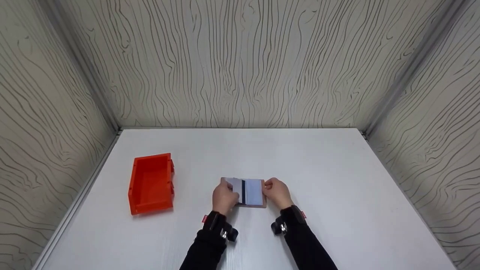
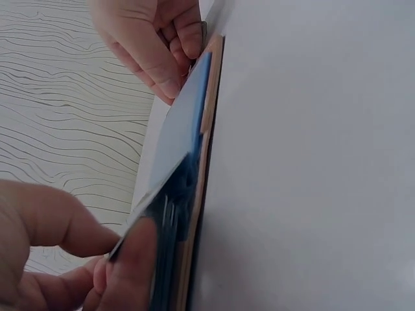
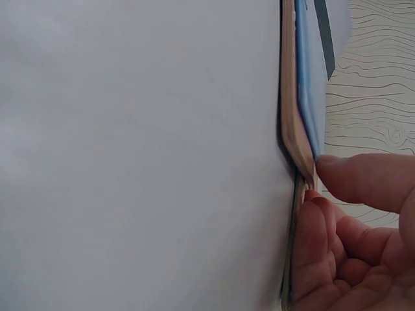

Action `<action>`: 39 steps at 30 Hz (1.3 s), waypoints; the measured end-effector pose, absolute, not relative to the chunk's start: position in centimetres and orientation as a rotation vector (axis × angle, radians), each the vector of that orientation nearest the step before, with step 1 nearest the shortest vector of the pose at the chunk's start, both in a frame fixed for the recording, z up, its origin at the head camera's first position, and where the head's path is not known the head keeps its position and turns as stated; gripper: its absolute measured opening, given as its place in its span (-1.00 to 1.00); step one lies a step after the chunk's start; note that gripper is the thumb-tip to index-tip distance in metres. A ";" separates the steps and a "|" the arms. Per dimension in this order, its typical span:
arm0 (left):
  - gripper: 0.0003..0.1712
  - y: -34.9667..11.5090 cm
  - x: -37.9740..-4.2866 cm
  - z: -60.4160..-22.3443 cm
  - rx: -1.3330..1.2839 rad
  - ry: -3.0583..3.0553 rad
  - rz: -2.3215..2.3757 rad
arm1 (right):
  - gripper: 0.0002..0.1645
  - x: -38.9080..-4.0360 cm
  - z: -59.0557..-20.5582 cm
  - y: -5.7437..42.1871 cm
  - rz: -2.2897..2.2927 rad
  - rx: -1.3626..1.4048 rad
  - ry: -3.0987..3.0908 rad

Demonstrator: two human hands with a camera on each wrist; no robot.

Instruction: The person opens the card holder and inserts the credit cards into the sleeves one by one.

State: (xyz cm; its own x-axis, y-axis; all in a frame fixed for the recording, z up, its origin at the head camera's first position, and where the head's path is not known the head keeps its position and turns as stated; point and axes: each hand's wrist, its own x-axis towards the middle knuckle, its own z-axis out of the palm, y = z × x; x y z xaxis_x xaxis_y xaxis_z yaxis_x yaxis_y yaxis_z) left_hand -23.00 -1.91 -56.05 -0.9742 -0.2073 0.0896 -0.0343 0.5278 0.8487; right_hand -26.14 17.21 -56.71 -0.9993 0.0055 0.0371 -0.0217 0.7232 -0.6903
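An open card holder (image 1: 254, 193) with a tan cover and pale bluish inner leaves lies on the white table. My left hand (image 1: 224, 197) is on its left part; in the left wrist view, thumb and finger pinch a raised leaf (image 2: 170, 181) with a dark underside. Several thin layers show beneath that leaf. At the other end, my right hand (image 1: 277, 192) pinches the holder's right edge, and the right wrist view shows the thumb on the tan border (image 3: 297, 139) beside the blue leaf. What the inner leaves hold cannot be made out.
An orange-red plastic bin (image 1: 152, 183) stands on the left of the white table (image 1: 318, 161), apart from both hands. Wood-grain panels (image 1: 240, 67) enclose the table at the back and both sides.
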 end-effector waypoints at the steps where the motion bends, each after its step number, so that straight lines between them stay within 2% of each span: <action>1: -0.71 -1.9 -23.0 -56.0 0.213 -2.587 -1.433 | -0.75 -26.1 -56.7 17.2 1.155 0.015 -2.878; 14: -0.76 -1.7 -23.1 -55.9 0.226 -2.622 -1.393 | -0.77 -26.1 -56.6 17.2 1.172 0.022 -2.875; 39: -0.73 -1.8 -23.1 -55.7 0.225 -2.648 -1.384 | -0.77 -26.0 -56.6 17.3 1.157 0.029 -2.884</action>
